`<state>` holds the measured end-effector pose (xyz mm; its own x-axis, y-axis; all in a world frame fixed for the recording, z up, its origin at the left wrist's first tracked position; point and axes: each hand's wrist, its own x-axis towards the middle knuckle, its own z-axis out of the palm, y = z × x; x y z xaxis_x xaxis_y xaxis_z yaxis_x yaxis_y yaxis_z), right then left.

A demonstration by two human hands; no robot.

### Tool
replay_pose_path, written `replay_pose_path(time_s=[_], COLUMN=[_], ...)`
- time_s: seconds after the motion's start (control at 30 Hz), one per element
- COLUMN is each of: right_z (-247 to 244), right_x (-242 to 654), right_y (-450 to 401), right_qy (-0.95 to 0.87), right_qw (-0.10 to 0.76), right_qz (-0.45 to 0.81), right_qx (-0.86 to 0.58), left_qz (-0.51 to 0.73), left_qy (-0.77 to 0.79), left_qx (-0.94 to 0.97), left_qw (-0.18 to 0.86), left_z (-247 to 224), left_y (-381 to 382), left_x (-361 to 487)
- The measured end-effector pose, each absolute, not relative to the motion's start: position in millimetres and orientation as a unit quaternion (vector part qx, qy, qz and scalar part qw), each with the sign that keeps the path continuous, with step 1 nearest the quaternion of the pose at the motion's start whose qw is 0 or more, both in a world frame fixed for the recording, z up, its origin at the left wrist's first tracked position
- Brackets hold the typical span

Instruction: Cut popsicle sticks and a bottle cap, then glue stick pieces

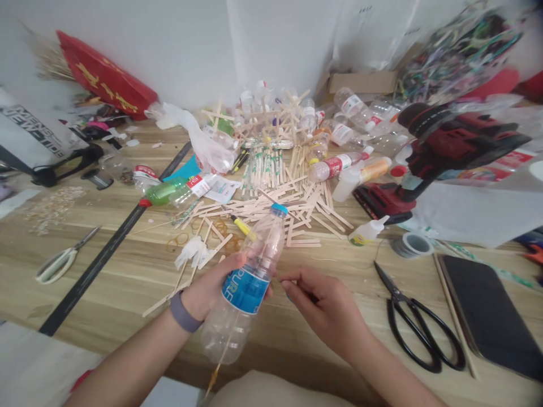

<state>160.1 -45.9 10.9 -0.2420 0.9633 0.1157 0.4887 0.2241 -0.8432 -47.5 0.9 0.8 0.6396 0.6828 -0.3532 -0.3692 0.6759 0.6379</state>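
Left hand (211, 285) holds bottle (246, 289), right hand (328, 305) just beside

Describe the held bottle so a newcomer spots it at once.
Find the pale wooden tabletop; at its near edge a left hand with a greyish wristband holds the clear plastic bottle. Its bright blue cap and blue label set it apart from the red-capped green plastic bottle lying farther left.

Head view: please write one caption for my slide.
Left hand holding a blue-labelled clear plastic bottle, right hand beside it, pale flat wooden sticks lying beyond.
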Motion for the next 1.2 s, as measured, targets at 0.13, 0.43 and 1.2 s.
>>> replay_pose_path(time_s=[0.13,0.43,1.2], right_z=[5,-12,-23], right_x=[165,185,283], right_y=[-50,-66,-99], right_qy=[-0.703,-0.673,-0.631], right_qw=[0.341,0.343,0.254], right_qz=[0.331,0.323,0.260], right_qx=[-0.529,-0.570,-0.685], left_qz=[0.320,0.356,0.388], left_qy=[0.296,0.306,0.284], left_qx=[0.258,0.256,0.265], left_qw=[0.862,0.845,0.836], left_z=[1,1,-5], left_y=[4,10,17], left_x=[-50,-60,-79])
